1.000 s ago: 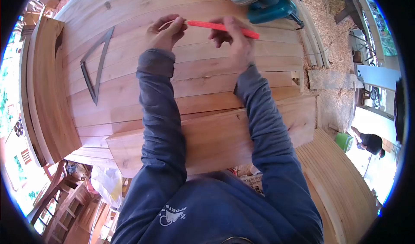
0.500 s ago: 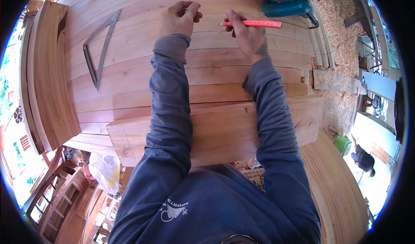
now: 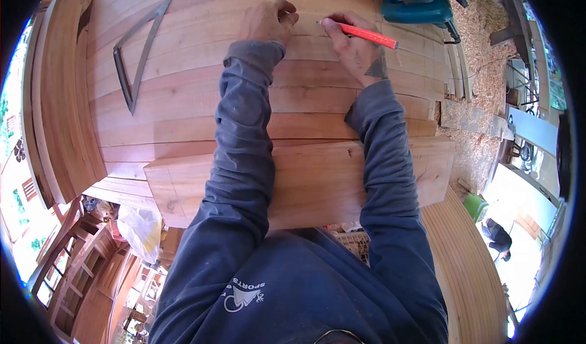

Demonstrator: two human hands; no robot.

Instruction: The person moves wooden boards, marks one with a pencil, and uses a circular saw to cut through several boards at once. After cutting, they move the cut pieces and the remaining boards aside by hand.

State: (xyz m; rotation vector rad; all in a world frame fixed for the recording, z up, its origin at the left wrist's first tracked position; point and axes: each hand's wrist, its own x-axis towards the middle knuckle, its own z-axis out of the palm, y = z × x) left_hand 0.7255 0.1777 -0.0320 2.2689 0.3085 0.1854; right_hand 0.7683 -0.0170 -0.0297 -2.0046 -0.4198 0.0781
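Beyond the beam (image 3: 317, 185), the right hand (image 3: 356, 48) pinches a pencil (image 3: 371, 36) low near its tip, over the boards (image 3: 308, 72); the left hand (image 3: 267, 24), also beyond the beam, curls, any hold hidden. A braced wrist should steady the point.

At right there is a teal tool (image 3: 424, 14); wood shavings (image 3: 479, 36) cover the ground beyond. Farther, one person (image 3: 499, 236) is near a green object (image 3: 474, 205). At left is a white bag (image 3: 138, 228).
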